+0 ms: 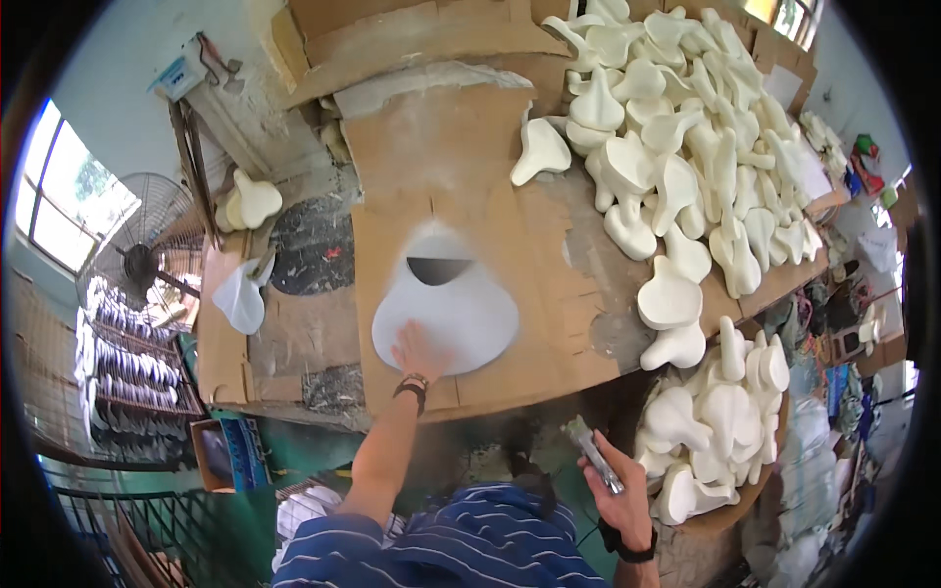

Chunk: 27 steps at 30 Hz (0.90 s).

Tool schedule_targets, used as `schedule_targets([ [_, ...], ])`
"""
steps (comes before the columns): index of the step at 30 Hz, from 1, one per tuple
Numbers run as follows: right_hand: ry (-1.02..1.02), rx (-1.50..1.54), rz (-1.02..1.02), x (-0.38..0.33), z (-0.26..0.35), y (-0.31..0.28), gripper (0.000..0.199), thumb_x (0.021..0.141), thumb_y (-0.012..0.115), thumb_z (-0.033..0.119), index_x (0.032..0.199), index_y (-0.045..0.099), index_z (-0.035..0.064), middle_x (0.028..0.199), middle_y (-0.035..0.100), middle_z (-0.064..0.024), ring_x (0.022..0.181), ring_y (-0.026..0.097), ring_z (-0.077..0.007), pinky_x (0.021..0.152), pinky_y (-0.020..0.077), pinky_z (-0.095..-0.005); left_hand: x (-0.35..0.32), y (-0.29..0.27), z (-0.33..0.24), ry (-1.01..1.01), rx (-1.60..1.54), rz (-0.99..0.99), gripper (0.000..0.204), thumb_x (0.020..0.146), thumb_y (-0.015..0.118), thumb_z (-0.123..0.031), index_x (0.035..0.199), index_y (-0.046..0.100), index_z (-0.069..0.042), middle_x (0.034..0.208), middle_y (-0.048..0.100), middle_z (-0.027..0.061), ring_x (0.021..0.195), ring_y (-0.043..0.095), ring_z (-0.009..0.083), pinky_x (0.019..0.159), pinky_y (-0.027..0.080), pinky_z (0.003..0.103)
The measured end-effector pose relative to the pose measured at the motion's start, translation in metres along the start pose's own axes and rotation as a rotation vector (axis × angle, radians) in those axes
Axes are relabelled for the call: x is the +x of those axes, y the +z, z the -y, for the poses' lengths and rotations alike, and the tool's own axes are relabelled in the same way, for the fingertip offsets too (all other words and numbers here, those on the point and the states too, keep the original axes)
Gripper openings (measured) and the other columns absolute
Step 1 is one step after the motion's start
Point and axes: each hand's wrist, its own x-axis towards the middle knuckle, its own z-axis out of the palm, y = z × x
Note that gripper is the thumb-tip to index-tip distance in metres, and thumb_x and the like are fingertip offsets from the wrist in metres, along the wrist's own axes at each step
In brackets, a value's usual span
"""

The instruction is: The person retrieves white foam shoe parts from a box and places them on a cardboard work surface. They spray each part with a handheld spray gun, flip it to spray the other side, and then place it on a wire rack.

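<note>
- Centrally, left hand (417,351) flat, released, on white pad (446,304).
- Lower right, right hand (618,485) grasping spray gun (591,453).
- Upper right, foam pile (686,127).

Your shirt (470,544) is blue with thin white stripes, and both wristbands are black. The flat sheet (446,304) under your left hand (417,348) is white with a dark opening. The foam shapes (676,127) are cream, and the cardboard-covered table (549,323) is brown.
</note>
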Motion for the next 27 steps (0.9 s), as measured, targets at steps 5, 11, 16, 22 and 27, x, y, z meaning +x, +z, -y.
schedule_targets([
  [5,-0.002,-0.11,0.096,-0.061,0.065,-0.009,0.052,0.084,0.068,-0.003,0.134,0.057,-0.0015,0.096,0.07,-0.0109,0.086,0.065,-0.0149,0.081,0.0508,-0.0272,-0.026,0.003,0.035,0.132,-0.013,-0.278,0.079,0.086,0.065,-0.042,0.15,0.038,-0.004,0.159,0.029,0.0188,0.15,0.019,0.038,0.12,0.016,0.058],
  [11,-0.095,-0.202,0.14,-0.085,0.097,0.002,0.056,0.081,0.071,-0.002,0.135,0.056,-0.0013,0.096,0.071,-0.0146,0.085,0.069,-0.0252,0.081,0.0515,-0.0308,-0.063,0.011,0.039,0.309,-0.102,-0.264,0.045,0.077,0.061,-0.013,0.121,0.057,-0.004,0.136,0.053,0.0153,0.129,0.045,0.0351,0.109,0.033,0.05],
  [16,-0.16,-0.172,0.142,-0.077,0.101,0.014,0.059,0.082,0.07,-0.004,0.138,0.053,-0.0003,0.099,0.072,-0.0153,0.087,0.07,-0.0252,0.082,0.0517,-0.031,-0.062,0.014,0.055,0.287,-0.079,-0.233,0.04,0.076,0.061,-0.011,0.115,0.06,-0.005,0.138,0.053,0.014,0.13,0.046,0.0344,0.108,0.035,0.049],
  [22,-0.234,-0.231,0.027,-0.059,0.111,0.02,0.055,0.083,0.07,0.0,0.136,0.057,0.0001,0.096,0.072,-0.0151,0.082,0.068,-0.0209,0.078,0.0527,-0.0302,-0.054,0.024,0.069,0.376,-0.21,-0.26,0.028,0.063,0.062,0.002,0.088,0.062,-0.01,0.138,0.054,0.0124,0.125,0.05,0.0371,0.103,0.044,0.045],
  [27,-0.243,-0.206,0.019,-0.042,0.114,0.019,0.06,0.079,0.073,-0.003,0.136,0.056,-0.0007,0.096,0.068,-0.0161,0.081,0.067,-0.0249,0.074,0.0515,-0.0292,-0.061,0.017,0.071,0.452,-0.237,-0.251,0.027,0.062,0.06,0.004,0.085,0.063,-0.01,0.14,0.053,0.0135,0.126,0.05,0.0373,0.101,0.046,0.045],
])
